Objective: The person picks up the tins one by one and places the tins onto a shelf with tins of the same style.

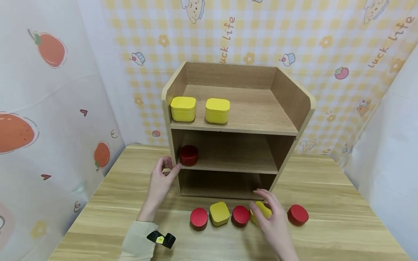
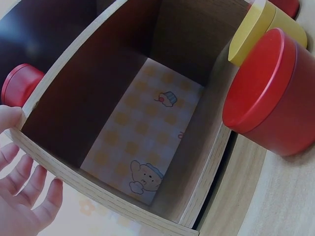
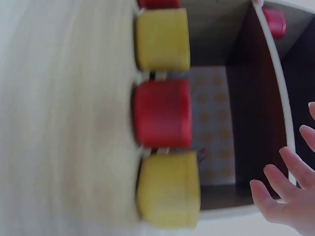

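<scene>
Well, wood-grain table [image 1: 326, 192] under the shelf [image 1: 251, 108]; checked backdrop [image 1: 254, 40] behind, probably cloth.

Yellow-checked back wall [image 1: 261, 40], fruit-printed white left wall [image 1: 65, 98], white right wall [image 1: 388, 145], wood-grain tabletop [image 1: 330, 195]

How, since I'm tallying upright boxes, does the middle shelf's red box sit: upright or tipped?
Upright: the head view shows the red box standing on the middle shelf, round top up.

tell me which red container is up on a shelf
The red container at the left end of the middle shelf; the other three stand on the table.
</scene>
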`<action>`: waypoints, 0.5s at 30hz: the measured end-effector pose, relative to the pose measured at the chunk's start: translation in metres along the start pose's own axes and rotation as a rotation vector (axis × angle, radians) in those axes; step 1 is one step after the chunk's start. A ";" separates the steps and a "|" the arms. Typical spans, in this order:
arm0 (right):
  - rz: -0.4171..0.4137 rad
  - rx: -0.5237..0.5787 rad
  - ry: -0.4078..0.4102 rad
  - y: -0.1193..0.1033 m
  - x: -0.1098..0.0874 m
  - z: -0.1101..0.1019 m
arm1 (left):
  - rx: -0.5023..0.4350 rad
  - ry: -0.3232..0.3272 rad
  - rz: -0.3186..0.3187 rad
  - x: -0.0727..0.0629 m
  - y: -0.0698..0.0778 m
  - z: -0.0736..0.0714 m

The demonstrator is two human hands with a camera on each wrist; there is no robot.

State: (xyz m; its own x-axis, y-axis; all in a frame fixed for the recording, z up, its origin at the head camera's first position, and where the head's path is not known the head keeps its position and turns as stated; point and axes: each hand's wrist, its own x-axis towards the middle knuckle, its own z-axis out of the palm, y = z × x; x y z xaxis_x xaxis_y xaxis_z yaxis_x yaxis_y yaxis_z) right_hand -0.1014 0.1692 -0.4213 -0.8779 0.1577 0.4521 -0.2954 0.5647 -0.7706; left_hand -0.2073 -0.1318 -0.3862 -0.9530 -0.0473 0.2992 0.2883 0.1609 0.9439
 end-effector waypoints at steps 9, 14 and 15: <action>0.094 -0.179 -0.154 0.027 -0.005 -0.016 | 0.007 -0.021 -0.009 0.000 0.000 -0.002; 0.122 -0.204 -0.223 0.040 -0.006 -0.018 | -0.002 -0.018 -0.014 0.000 -0.001 -0.002; 0.130 -0.203 -0.235 0.042 -0.007 -0.018 | -0.005 -0.016 -0.017 0.000 -0.001 -0.002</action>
State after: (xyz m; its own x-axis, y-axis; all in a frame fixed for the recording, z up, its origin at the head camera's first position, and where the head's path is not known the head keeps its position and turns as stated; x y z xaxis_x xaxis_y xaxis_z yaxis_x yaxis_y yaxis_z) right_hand -0.1010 0.2065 -0.4479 -0.9731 0.0609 0.2220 -0.1153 0.7058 -0.6989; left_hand -0.2073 -0.1337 -0.3872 -0.9591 -0.0339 0.2812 0.2728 0.1557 0.9494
